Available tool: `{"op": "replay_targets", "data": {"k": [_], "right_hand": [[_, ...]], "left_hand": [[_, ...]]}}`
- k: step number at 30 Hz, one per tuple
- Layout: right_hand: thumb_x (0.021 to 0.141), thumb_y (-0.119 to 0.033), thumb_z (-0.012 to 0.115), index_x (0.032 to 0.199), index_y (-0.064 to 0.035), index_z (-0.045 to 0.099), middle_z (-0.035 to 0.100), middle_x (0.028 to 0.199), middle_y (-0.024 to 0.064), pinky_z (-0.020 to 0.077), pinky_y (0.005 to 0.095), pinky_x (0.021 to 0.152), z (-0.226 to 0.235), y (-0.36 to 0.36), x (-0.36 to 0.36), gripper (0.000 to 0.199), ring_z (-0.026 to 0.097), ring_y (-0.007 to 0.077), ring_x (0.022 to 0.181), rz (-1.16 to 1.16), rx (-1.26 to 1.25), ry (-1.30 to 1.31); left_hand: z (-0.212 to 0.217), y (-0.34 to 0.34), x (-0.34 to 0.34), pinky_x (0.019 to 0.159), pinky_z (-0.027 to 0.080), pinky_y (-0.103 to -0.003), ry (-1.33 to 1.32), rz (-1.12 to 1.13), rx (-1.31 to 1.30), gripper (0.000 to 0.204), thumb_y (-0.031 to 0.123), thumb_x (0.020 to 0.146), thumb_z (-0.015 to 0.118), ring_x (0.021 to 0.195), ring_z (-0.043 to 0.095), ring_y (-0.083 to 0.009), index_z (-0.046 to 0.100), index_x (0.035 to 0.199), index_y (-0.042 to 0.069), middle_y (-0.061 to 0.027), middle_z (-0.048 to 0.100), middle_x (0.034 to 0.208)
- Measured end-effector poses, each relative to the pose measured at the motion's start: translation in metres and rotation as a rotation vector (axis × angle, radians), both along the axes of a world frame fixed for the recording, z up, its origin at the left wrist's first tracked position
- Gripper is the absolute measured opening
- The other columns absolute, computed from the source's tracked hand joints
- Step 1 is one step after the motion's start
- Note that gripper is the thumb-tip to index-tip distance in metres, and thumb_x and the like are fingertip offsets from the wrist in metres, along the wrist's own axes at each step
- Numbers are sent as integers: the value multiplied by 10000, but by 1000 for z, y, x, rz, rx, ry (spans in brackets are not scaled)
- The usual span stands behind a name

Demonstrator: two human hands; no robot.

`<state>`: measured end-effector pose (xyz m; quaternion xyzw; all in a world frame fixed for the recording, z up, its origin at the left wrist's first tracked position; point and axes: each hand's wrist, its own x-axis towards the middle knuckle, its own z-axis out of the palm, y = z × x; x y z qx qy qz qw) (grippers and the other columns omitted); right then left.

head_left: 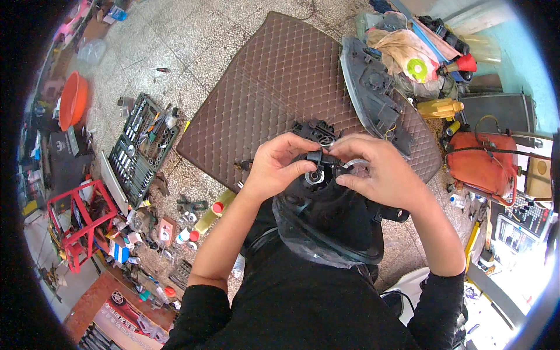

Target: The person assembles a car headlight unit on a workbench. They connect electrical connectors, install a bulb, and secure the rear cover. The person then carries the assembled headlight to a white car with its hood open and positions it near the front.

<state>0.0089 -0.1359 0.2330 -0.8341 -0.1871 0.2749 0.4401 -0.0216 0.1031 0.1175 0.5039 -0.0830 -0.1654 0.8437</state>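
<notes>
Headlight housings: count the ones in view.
2: one headlight housing in the lap, with left hand and right hand on it; another on the brown mat. More may be hidden.

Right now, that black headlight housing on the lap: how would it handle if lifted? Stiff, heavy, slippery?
The black headlight housing looks like rigid moulded plastic, so probably stiff. It seems hollow, likely light for its bulk. Its curved, glossy lens edge may be slippery and let it rock if set down. The left hand and right hand pinch a small black connector that is probably fragile.
</notes>
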Motion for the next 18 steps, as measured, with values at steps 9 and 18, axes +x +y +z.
{"op": "replay_targets", "data": {"k": [9, 18], "right_hand": [[726, -221, 903, 1386, -29, 606, 666, 1237, 195, 577, 381, 879, -42, -12, 29, 749, 693, 267, 984, 157, -60, 136], [816, -272, 857, 1326, -7, 643, 740, 1093, 196, 572, 398, 873, -77, 0, 22, 613, 716, 272, 1004, 38, 2, 210]], "left_hand": [[-1, 1, 3, 1002, 561, -384, 26, 25, -25, 298, 51, 942, 758, 1139, 697, -227, 624, 1199, -20, -188, 725, 1207], [4, -11, 12, 945, 561, -322, 53, 43, 12, 282, 12, 952, 731, 1056, 689, -156, 616, 1209, -3, -94, 719, 1155]]}}
